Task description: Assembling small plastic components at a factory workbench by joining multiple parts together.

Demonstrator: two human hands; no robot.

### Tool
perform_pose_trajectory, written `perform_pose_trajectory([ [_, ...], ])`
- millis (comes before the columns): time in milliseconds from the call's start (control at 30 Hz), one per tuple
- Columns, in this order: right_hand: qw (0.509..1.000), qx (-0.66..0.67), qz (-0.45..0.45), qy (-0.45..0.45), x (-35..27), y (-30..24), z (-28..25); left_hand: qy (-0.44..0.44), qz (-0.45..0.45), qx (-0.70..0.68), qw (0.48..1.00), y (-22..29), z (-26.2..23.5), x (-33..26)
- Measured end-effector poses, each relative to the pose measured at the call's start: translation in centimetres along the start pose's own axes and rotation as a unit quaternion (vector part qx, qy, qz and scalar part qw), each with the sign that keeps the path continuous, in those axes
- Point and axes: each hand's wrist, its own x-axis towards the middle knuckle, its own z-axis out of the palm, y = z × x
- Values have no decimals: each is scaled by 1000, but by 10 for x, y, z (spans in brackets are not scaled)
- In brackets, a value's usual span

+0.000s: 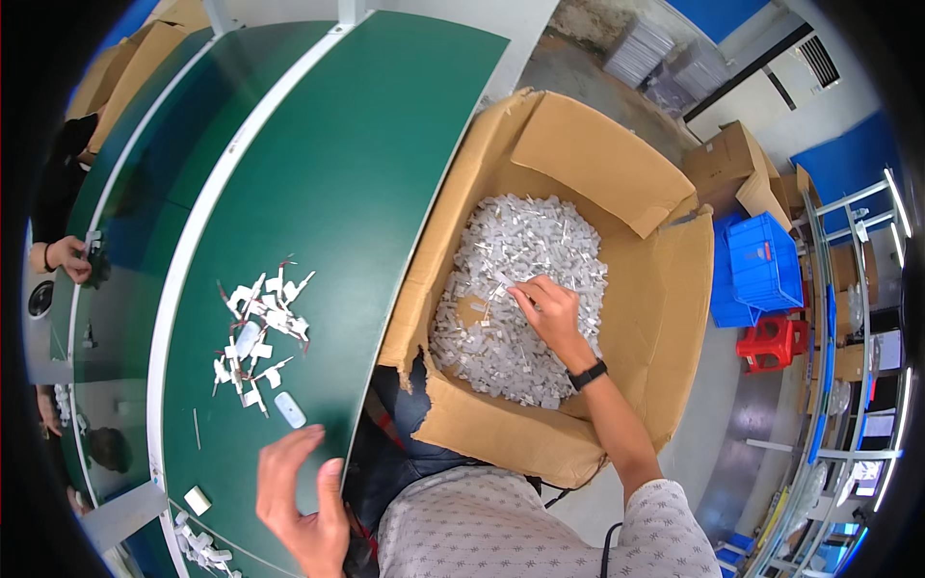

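Note:
My right hand, a dark band on its wrist, reaches over a large open cardboard box. Its thumb and forefinger pinch a small white plastic piece. Beneath it, a heap of small whitish-grey plastic parts fills the bottom of the box. My left hand hovers by the near edge of the green table, thumb and fingers apart, holding nothing. Just beyond its fingertips lies a pale blue oval piece. Farther off is a loose pile of small white parts with dark red wires, with another pale oval piece among them.
A white rail runs along the table's left side. Near it lie a small white block and more white parts. Another person's hand works at far left. Blue crates and a red stool stand right of the box.

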Motion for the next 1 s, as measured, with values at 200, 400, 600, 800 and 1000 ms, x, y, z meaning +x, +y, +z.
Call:
perform_pose_trajectory([
  [200,962,99,-227,118,60,-143,-88,-53,-26,-153,986,26,21,10],
  [400,941,174,-281,74,51,-202,-110,-56,-46,-187,980,24,21,0],
  [600,916,376,-139,-10,65,-226,-120,22,82,-173,981,17,12,-9],
  [800,865,465,-180,-46,66,-231,-120,46,177,-170,968,18,12,-11],
  [1000,842,514,-145,-72,65,-236,-121,106,220,-105,964,21,14,-15],
])
